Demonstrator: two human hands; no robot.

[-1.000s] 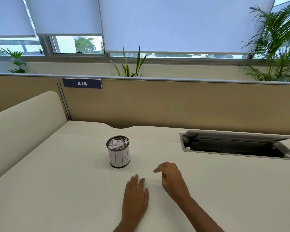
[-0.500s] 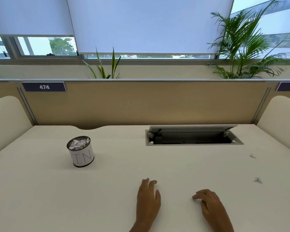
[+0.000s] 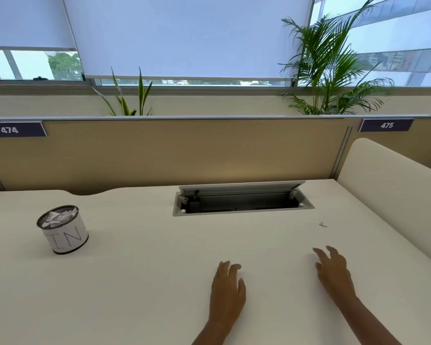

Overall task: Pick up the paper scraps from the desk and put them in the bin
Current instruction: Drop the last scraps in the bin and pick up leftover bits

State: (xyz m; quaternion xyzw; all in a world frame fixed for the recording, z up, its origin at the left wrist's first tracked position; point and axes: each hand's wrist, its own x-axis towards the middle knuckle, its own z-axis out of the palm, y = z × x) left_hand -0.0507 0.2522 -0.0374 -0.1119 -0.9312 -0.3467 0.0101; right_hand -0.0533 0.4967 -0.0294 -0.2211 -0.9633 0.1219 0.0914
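Scrap count: one paper scrap [image 3: 323, 224] lay on the cream counter [image 3: 139, 282], right of centre, beyond the right hand [image 3: 335, 275]. One bin [image 3: 62, 229], holding crumpled paper, stood far left. Right hand hovered, fingers [image 3: 320, 252] spread, empty. Left hand [image 3: 227, 290] rested flat, fingers together. One cable tray [image 3: 241, 201] stood open behind.

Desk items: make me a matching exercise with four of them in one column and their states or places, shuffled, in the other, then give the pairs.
Things:
1. bin
2. cable hatch
3. left hand
4. scrap

States or places:
A. flat on the desk, palm down
B. lying loose, far right of the desk
C. lid raised
D. holds crumpled paper

Pairs: 1-D, 2-C, 3-A, 4-B
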